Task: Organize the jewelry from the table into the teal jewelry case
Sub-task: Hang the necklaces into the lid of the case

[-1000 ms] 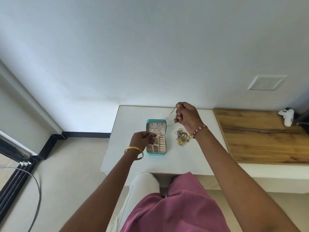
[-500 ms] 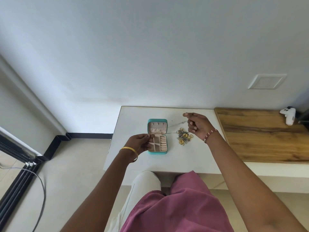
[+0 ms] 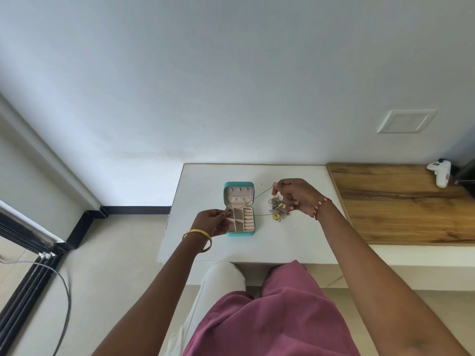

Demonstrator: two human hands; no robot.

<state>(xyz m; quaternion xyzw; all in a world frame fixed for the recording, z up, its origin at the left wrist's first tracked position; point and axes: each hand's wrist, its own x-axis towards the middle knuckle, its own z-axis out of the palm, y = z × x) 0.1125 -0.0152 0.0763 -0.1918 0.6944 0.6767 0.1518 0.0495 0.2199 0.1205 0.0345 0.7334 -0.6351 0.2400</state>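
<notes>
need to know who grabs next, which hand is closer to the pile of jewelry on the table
Right. The right hand hovers at the jewelry pile, pinching the chain; the left hand is beyond the teal case, holding the chain's other end.

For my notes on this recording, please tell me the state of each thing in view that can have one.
teal jewelry case: open, lid laid back
chain: stretched between both hands, above the case
left hand: pinches one chain end
right hand: pinches the other end
pile of jewelry: loose on the table
</notes>
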